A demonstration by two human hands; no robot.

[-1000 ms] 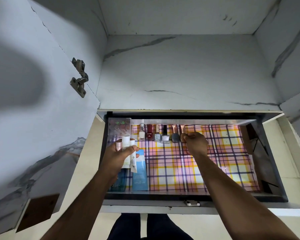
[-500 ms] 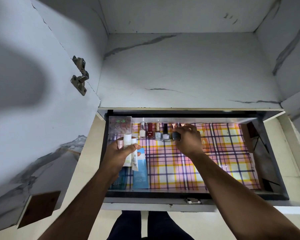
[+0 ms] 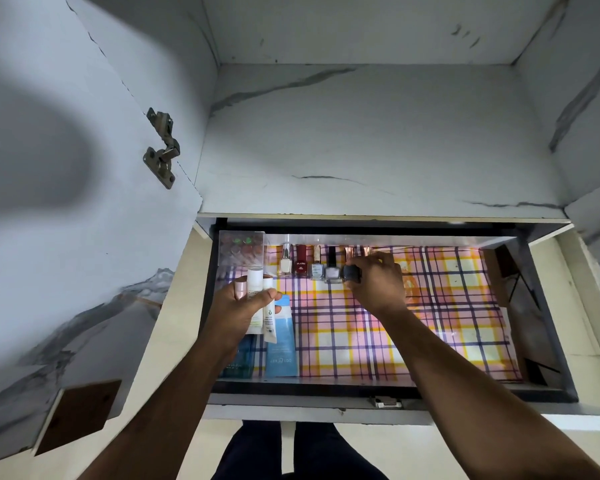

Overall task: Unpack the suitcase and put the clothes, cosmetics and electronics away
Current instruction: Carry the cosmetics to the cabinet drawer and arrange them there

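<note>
Shifted leftward, the right hand (image 3: 376, 282) now pinches a dark bottle (image 3: 352, 274) beside the polish row (image 3: 309, 263) at the drawer (image 3: 548, 341) back, lining it up; the left hand (image 3: 246, 306) grips spare tubes (image 3: 262, 299), ready to place.

Both bare forearms reach forward and up from the bottom corners, drawing closer together toward the hands. The left hand (image 3: 244, 308) has its fingers and thumb curled round something. The right hand (image 3: 378, 283), knuckles up, pinches something at its fingertips (image 3: 359, 273).
</note>
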